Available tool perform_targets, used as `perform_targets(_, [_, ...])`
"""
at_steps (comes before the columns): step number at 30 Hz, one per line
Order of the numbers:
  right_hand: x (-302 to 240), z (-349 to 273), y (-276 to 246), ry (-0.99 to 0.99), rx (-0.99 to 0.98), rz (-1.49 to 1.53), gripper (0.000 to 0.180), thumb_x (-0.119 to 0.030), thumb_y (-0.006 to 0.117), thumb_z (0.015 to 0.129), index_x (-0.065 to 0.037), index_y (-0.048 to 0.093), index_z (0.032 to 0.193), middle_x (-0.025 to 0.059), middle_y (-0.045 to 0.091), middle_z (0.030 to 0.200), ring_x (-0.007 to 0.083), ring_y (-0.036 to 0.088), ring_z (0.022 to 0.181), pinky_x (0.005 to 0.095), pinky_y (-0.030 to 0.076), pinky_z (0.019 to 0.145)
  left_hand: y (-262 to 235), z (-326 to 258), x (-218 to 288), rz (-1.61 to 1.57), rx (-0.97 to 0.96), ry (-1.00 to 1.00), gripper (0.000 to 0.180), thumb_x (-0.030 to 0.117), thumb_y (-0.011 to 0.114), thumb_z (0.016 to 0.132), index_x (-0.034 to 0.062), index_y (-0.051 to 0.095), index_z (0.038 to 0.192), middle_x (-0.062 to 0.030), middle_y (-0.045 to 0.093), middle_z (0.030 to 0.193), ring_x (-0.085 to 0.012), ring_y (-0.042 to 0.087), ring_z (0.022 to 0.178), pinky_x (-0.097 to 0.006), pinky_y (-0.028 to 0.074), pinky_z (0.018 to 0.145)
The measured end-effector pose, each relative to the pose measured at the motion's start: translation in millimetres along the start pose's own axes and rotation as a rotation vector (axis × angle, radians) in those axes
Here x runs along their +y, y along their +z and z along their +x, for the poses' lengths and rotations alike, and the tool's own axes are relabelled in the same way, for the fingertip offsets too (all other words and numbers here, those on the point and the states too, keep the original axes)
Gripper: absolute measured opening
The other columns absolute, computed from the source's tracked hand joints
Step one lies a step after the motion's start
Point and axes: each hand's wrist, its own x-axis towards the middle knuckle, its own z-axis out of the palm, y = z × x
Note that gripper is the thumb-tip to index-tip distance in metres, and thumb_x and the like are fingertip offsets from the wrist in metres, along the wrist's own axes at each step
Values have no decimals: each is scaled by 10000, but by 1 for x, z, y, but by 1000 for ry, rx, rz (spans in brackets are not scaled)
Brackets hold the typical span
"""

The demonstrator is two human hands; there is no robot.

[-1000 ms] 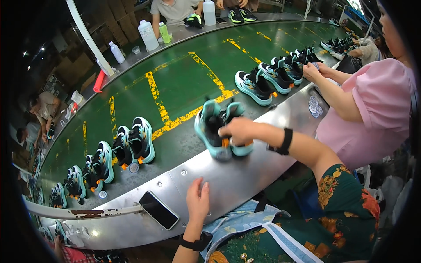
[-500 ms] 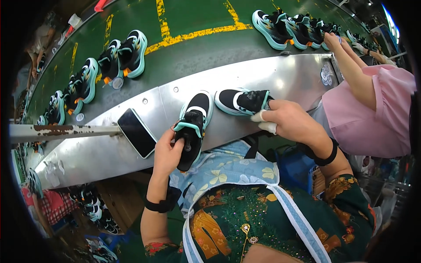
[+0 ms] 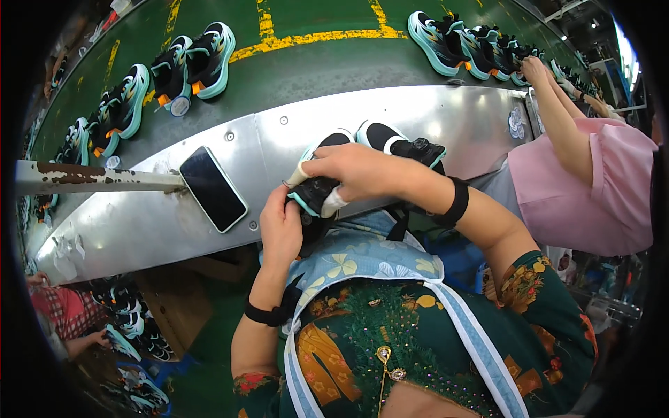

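A black sneaker (image 3: 314,193) with mint trim and a white band stands at the metal table's near edge, toe pointing away from me. My left hand (image 3: 281,226) grips its collar near the heel, thumb and fingers pinched on the edge. Over the shoe's tongue and lacing reaches my right hand (image 3: 359,170), with white covers on the thumb and a finger; these close on the upper from both sides. Much of the shoe is hidden under that hand. Its mate, a second sneaker (image 3: 418,149), lies just to the right, untouched, partly behind my right forearm.
A smartphone (image 3: 213,188) lies on the metal table (image 3: 279,150), beside a rusty white bar (image 3: 104,177). Beyond runs a green belt (image 3: 306,70) carrying paired sneakers (image 3: 211,61) left and more sneakers (image 3: 437,45) right. A co-worker in a pink top (image 3: 557,188) works at the right.
My right hand has left the second sneaker and moved left onto the first one's tongue. My left hand stays at the collar. The view has shifted slightly.
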Motion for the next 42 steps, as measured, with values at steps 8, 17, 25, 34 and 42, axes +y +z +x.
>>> perform_targets(8, [-6, -15, 11, -180, 57, -274, 382, -95, 679, 726, -139, 594, 1096, 124, 590, 904, 327, 628, 867, 424, 515, 706, -5, 15, 2, -841, -98, -302, 330, -35, 496, 888, -58, 561, 1210, -107, 613, 1104, -155, 593, 1001, -267, 468, 877])
perform_targets(17, [-32, -18, -6, -42, -66, -333, 497, -97, 686, 707, -162, 579, 1188, 147, 572, 874, 345, 631, 771, 437, 510, 655, -17, -30, 25, -163, 227, -17, 185, 73, 622, 889, -5, 580, 1052, -48, 562, 951, -130, 553, 872, -260, 486, 727])
perform_targets(25, [-52, -25, -23, -52, -136, -282, 546, -119, 693, 752, -130, 525, 1271, 170, 579, 901, 341, 631, 836, 411, 508, 706, -36, -49, 104, -545, -269, -455, 346, 276, 584, 950, -68, 624, 952, -149, 678, 901, -177, 679, 691, -218, 408, 412])
perform_targets(34, [-44, -44, -44, -61, -4, 435, 285, -157, 653, 854, -54, 651, 1119, 171, 660, 1088, 316, 636, 1026, 365, 486, 879, -31, -48, 106, -430, -313, -473, 353, 259, 569, 956, -89, 626, 978, -190, 693, 896, -199, 680, 637, -221, 391, 384])
perform_targets(42, [-60, -54, -41, -3, 86, 155, 302, -222, 647, 849, -95, 597, 1119, 155, 617, 855, 376, 622, 842, 458, 472, 726, -22, -60, 121, -426, -238, -489, 278, 209, 566, 959, -53, 659, 970, -168, 721, 862, -62, 443, 424, -196, 332, 411])
